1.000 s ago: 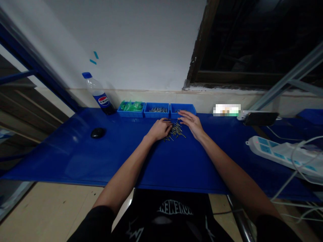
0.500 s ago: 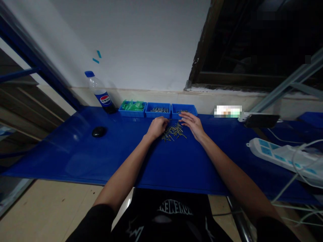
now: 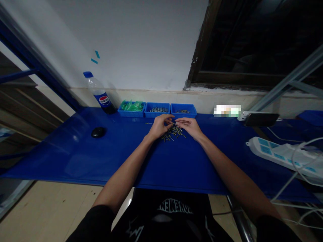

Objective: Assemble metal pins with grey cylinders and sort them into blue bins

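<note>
A loose pile of thin brass-coloured pins (image 3: 174, 132) lies on the blue tabletop (image 3: 174, 164). At the pile's left edge, my left hand (image 3: 160, 126) is curved with thumb and forefinger apart, and I see nothing held between them. Opposite it, my right hand (image 3: 190, 127) has thumb and fingertips pinched over the far side of the pile; the tip of one thin pin seems to stick out from them. A single thin pin (image 3: 148, 123) lies on the table left of my left hand.
Behind my hands stand three blue bins: one with green packets (image 3: 132, 106), one with small metal parts (image 3: 158, 110), one with a few thin pins (image 3: 183, 111). A cola bottle (image 3: 103, 99) and black mouse (image 3: 98, 132) are left, a phone (image 3: 262, 119) and power strip (image 3: 277, 156) right.
My left hand has opened from its pinch, and a single pin now lies to its left. The right hand has come down and left to the pile, its spread fingers closing.
</note>
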Motion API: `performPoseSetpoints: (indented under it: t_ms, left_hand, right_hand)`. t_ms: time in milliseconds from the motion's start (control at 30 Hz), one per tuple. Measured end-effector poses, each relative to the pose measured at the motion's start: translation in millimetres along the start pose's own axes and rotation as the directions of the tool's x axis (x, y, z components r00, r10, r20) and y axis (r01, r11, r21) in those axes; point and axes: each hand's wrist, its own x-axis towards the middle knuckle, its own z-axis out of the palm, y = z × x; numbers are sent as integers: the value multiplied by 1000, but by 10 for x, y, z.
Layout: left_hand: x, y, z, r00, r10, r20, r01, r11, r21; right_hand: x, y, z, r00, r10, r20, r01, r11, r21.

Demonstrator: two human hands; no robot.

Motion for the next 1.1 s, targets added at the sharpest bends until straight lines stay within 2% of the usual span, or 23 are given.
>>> performPoseSetpoints:
  t_ms: [200, 300, 433, 533, 767, 1000, 1100]
  left_hand:
    - [5, 41, -14, 999, -4, 34, 2, 998, 57]
    - [-2, 83, -84, 1000, -4, 28, -3, 969, 245]
    - [-33, 156, -178, 993, -118, 8, 91, 809, 581]
    - [-56, 207, -180, 968, -249, -2, 177, 684, 707]
    - [-55, 213, -131, 909, -417, 20, 268, 619, 738]
    - [-50, 292, -158, 914, -405, -2, 267, 599, 755]
    - [-48, 357, -148, 892, -451, -30, 309, 559, 769]
  right_hand:
    - [-2, 9, -5, 1000, 24, 12, -24, 999, 28]
    - [13, -13, -18, 999, -3, -53, 5, 1000, 25]
    - [39, -31, -59, 985, -88, -149, 99, 993, 70]
    - [56, 1, -93, 983, -93, -156, 106, 991, 76]
    - [56, 45, -97, 989, -67, -135, 75, 996, 54]
    - [41, 1, -72, 990, -45, -133, 54, 997, 62]
    - [34, -13, -70, 990, -42, -133, 51, 997, 60]
